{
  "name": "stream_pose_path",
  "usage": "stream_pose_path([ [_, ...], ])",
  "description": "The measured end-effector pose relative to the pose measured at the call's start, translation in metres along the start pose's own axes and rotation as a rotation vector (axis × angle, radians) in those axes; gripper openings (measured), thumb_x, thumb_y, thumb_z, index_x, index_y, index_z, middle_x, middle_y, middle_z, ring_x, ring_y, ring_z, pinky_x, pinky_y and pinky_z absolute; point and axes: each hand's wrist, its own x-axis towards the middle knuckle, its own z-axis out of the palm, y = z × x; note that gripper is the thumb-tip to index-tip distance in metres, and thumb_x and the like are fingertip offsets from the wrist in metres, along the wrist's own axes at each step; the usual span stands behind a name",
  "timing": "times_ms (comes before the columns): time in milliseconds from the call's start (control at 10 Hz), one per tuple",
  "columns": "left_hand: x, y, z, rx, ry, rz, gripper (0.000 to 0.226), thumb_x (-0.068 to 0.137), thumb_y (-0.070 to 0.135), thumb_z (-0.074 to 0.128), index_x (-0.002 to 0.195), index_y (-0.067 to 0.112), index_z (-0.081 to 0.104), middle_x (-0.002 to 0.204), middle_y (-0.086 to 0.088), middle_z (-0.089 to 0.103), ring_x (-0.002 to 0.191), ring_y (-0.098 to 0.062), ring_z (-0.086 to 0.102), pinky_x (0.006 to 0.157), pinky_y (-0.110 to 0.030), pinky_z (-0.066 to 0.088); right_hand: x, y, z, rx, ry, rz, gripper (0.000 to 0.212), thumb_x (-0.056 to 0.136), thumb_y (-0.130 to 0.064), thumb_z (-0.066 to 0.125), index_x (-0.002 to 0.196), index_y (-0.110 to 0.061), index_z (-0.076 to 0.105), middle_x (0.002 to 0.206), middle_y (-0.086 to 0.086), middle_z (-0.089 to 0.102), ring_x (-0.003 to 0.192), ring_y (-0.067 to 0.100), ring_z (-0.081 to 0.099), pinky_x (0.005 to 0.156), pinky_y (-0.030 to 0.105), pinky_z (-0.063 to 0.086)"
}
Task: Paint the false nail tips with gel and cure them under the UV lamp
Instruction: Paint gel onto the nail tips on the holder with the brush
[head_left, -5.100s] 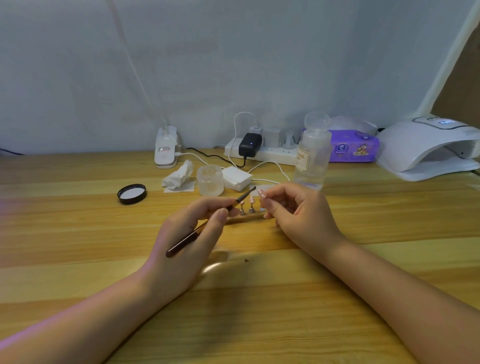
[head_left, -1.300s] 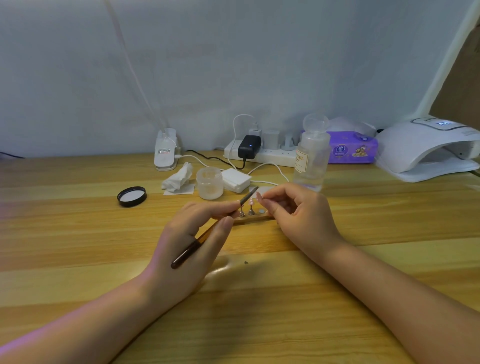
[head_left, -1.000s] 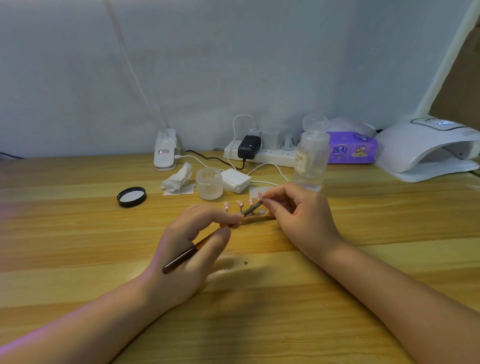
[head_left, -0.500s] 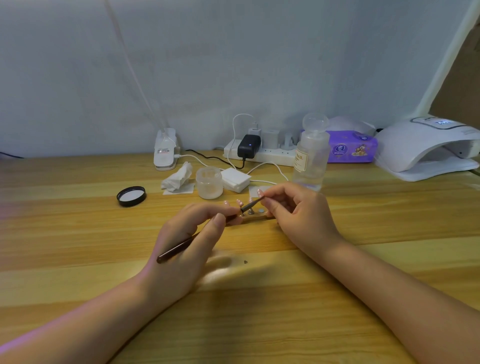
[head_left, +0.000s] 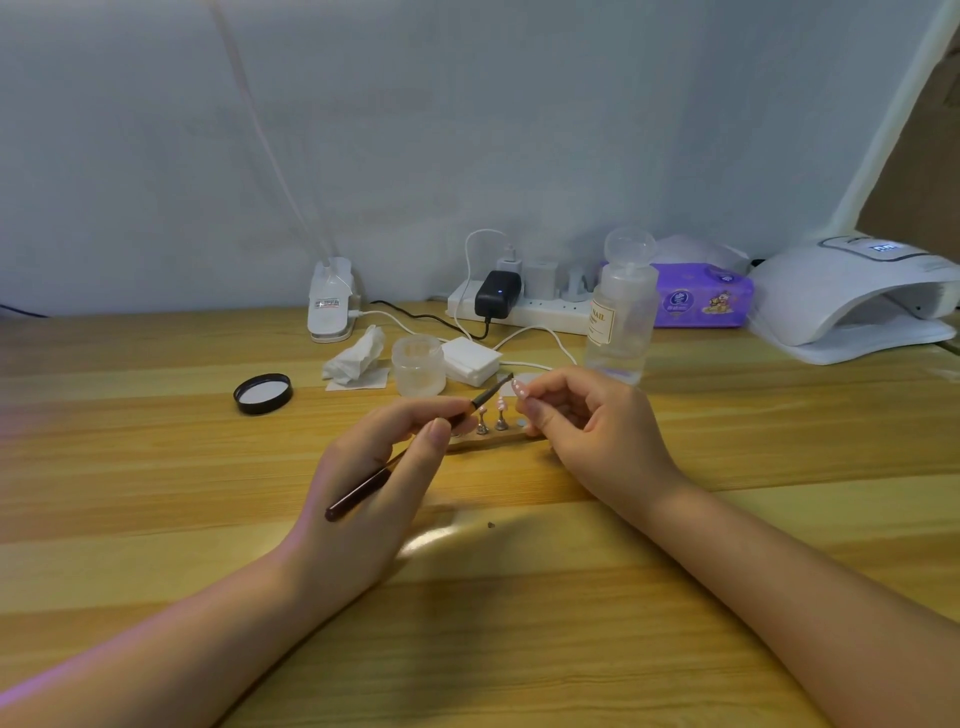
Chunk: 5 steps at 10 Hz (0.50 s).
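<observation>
My left hand (head_left: 374, 483) grips a dark gel brush (head_left: 363, 491), its tip (head_left: 501, 383) pointing up and right. My right hand (head_left: 597, 441) pinches a small pink false nail tip (head_left: 518, 388) on its stand, right next to the brush tip. Between the hands a wooden holder strip (head_left: 493, 440) lies on the table, with two more pink nail tips (head_left: 500, 410) upright on metal stands. The open frosted gel jar (head_left: 418, 365) stands behind the left hand. At the far right sits the white UV lamp (head_left: 852, 301).
The jar's black lid (head_left: 263, 393) lies to the left. A crumpled tissue (head_left: 356, 358), white pads (head_left: 470, 360), a clear pump bottle (head_left: 621, 322), a power strip with chargers (head_left: 519, 304), a purple wipes pack (head_left: 701, 296) and a white clip lamp base (head_left: 330, 304) line the back.
The brush tip has lifted from the tips on the holder up to the nail tip that my right hand holds. My right hand has hardly moved.
</observation>
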Motion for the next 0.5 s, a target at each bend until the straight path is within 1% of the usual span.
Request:
stream_pose_path([
  [100,-0.0009,-0.001,-0.0007,0.029,-0.022,-0.018,0.027,0.094,0.042,0.051,0.114,0.035,0.069,0.11,0.01,0.072,0.111,-0.015,0.065,0.094,-0.03,0.05,0.0002,0.0009,0.0003,0.002,0.008,0.002,0.011,0.086,-0.005,0.067,0.092,-0.014,0.069,0.076,0.0,0.069,0.071,0.015,0.066,0.065,0.024,0.055],
  [200,-0.0035,-0.0011,-0.0016,0.062,-0.048,-0.077,0.032,0.092,0.064,0.046,0.114,0.049,0.064,0.114,0.013,0.069,0.113,-0.013,0.062,0.094,-0.035,0.049,0.0004,0.0014,0.0002,-0.025,0.016,-0.001,0.018,0.086,-0.003,0.065,0.09,-0.021,0.068,0.074,0.003,0.069,0.071,0.018,0.066,0.063,0.026,0.053],
  [300,-0.0039,0.0005,0.0001,0.08,-0.044,-0.064,0.032,0.092,0.067,0.043,0.114,0.053,0.062,0.115,0.015,0.068,0.113,-0.012,0.062,0.093,-0.034,0.049,-0.0003,0.0009,0.0001,-0.041,0.017,-0.008,0.023,0.086,-0.003,0.065,0.089,-0.026,0.066,0.074,0.003,0.069,0.071,0.018,0.065,0.064,0.028,0.053],
  [400,-0.0036,-0.0043,0.0,0.084,-0.028,-0.089,0.032,0.094,0.066,0.043,0.116,0.053,0.062,0.117,0.014,0.068,0.116,-0.011,0.061,0.097,-0.035,0.049,0.0,0.0017,0.0005,-0.019,0.022,-0.003,0.017,0.086,-0.005,0.066,0.089,-0.021,0.068,0.074,0.002,0.069,0.07,0.018,0.066,0.064,0.028,0.054],
  [500,-0.0016,-0.0031,0.0002,0.055,-0.003,-0.068,0.029,0.095,0.051,0.047,0.115,0.04,0.066,0.112,0.013,0.071,0.114,-0.011,0.063,0.096,-0.03,0.05,0.0002,0.0014,0.0008,-0.014,0.015,-0.008,0.014,0.086,-0.005,0.067,0.089,-0.018,0.068,0.075,0.003,0.069,0.071,0.018,0.066,0.066,0.028,0.055],
])
